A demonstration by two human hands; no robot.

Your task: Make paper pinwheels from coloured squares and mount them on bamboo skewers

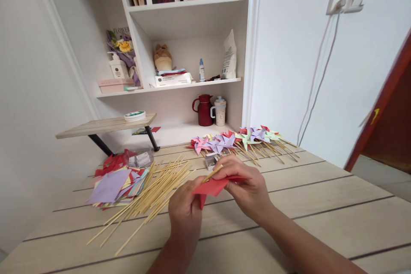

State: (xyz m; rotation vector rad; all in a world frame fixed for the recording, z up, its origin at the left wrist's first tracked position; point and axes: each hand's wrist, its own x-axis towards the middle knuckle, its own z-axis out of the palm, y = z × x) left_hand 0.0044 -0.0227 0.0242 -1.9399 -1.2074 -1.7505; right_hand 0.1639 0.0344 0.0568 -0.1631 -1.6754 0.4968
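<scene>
Both hands are raised just above the desk [321, 205], close together and clamped on one folded red paper [214, 186]. The left hand [185, 207] pinches the paper's lower left corner; the right hand [247, 184] grips its upper right edge and also holds a thin wooden stick [212, 174] lying across the paper. Left of the hands, a loose spread of bamboo sticks [150, 197] lies on the desk, and beyond that, a pile of coloured paper squares [112, 186]. Just behind the right hand sits a small metal box [211, 160]. Farther back, a row of finished paper pinwheels [234, 139] lies on the desk.
</scene>
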